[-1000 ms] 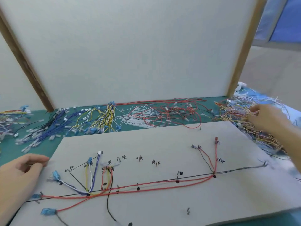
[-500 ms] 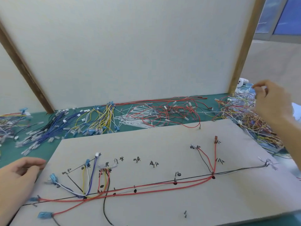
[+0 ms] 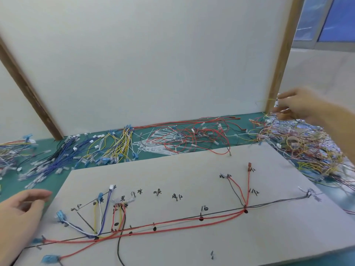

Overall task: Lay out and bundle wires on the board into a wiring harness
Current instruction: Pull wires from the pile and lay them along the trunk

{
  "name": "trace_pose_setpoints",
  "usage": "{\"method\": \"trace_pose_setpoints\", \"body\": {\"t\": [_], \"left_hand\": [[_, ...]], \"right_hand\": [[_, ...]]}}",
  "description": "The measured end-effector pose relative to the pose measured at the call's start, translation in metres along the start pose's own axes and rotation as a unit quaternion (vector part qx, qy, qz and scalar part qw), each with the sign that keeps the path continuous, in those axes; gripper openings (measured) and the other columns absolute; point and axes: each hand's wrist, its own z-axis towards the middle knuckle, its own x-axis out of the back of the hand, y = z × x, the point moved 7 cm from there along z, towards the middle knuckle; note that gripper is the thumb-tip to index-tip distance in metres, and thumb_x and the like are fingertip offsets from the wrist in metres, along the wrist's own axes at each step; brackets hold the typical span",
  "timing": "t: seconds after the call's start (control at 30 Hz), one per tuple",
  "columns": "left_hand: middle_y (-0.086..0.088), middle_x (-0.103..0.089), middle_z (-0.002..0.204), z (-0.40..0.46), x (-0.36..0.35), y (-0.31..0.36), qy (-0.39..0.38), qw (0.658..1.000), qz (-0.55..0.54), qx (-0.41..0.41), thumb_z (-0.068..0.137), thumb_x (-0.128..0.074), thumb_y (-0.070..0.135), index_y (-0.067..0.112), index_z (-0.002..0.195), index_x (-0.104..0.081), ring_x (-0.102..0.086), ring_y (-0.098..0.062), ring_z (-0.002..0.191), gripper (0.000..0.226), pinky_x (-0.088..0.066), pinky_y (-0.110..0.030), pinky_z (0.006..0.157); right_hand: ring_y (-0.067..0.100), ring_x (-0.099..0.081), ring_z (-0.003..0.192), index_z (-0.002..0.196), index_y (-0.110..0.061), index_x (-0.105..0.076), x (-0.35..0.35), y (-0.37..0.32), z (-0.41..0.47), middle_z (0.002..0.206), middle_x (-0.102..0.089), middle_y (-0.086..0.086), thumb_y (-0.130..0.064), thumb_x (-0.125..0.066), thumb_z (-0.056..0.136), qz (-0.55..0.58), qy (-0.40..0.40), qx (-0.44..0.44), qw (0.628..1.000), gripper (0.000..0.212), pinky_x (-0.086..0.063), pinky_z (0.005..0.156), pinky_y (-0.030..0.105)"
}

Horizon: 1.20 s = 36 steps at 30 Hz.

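Yellow wire [image 3: 269,100], thin, is pinched in the right hand [image 3: 295,107], raised above the tangled multicolour wire pile [image 3: 299,146] at the right end of the green table [image 3: 57,179]. Its lower run is lost among the other strands, so I cannot tell whether it is free of the pile.

Judged step: pulling one wire out of the pile for laying on the board [image 3: 192,189]. To do it well: lift slowly, watch for neighbours dragged along, shake or part them off before carrying the wire over; a snagged connector could pull the heap onto the layout. Then match colour to the handwritten labels and pins and route it along the drawn black trunk line [image 3: 269,203], beside the red wires [image 3: 172,221] already lying there.

Right hand: forearm enters from the right edge, fingers pointing left toward the wooden frame post [image 3: 282,54], thumb and fingertips closed on the wire; motion blur hides finer detail.

Left hand [image 3: 21,214]: rests at the board's left edge, palm down, fingers relaxed and spread, grasping nothing, near the blue connectors [image 3: 61,215]. Well placed to steady the board.

Further wire stocks and white cable ties [image 3: 153,144] lie behind the board.
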Motion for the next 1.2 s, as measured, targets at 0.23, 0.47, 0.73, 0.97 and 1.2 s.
{"method": "trace_pose_setpoints", "body": {"t": [0.23,0.47,0.73,0.97,1.2], "left_hand": [[0.024,-0.072,0.096,-0.056,-0.002,0.22,-0.001,0.975,-0.039,-0.22,0.092,-0.06,0.015,0.036,0.101,-0.073,-0.064,0.008,0.078,0.026,-0.053,-0.016,0.071],[0.016,-0.07,0.094,-0.113,-0.054,0.318,-0.12,0.932,-0.095,-0.329,0.089,-0.064,-0.006,0.033,0.092,-0.074,-0.045,-0.004,0.047,0.04,-0.037,-0.017,0.046],[0.018,-0.072,0.097,-0.127,-0.065,0.283,-0.136,0.944,-0.093,-0.286,0.088,-0.065,-0.007,0.039,0.091,-0.072,-0.051,-0.008,0.05,0.047,-0.041,-0.013,0.048],[0.023,-0.072,0.096,-0.123,-0.053,0.267,-0.118,0.956,-0.073,-0.259,0.087,-0.066,-0.006,0.04,0.092,-0.072,-0.051,-0.007,0.05,0.047,-0.041,-0.01,0.049],[0.021,-0.072,0.096,-0.125,-0.061,0.266,-0.133,0.953,-0.08,-0.259,0.088,-0.065,-0.006,0.04,0.092,-0.073,-0.053,-0.007,0.051,0.046,-0.044,-0.016,0.049]], "right_hand": [[0.031,-0.07,0.101,0.145,-0.012,-0.047,-0.037,0.018,-0.031,0.124,-0.068,0.013,0.01,-0.05,0.096,-0.179,-0.132,0.023,0.975,0.053,-0.056,0.078,0.041],[0.033,-0.068,0.087,0.12,-0.017,-0.069,0.021,0.024,-0.03,0.107,-0.07,0.009,-0.018,-0.062,0.095,-0.335,0.022,0.181,0.924,0.026,-0.048,0.08,0.037],[0.032,-0.063,0.109,0.131,-0.02,-0.066,0.033,0.098,-0.037,0.124,-0.068,0.013,-0.026,-0.07,0.094,-0.509,-0.085,0.024,0.856,0.037,-0.048,0.093,0.033],[0.033,-0.065,0.081,0.118,-0.014,-0.072,0.058,0.102,-0.014,0.115,-0.068,0.015,0.005,-0.074,0.079,-0.275,0.135,0.083,0.948,0.043,-0.055,0.07,0.034],[0.002,-0.074,0.082,0.08,-0.046,-0.073,0.069,0.027,-0.047,0.086,-0.071,-0.018,-0.014,-0.046,0.083,0.037,0.217,0.191,0.957,0.042,-0.055,0.068,0.015]]}}
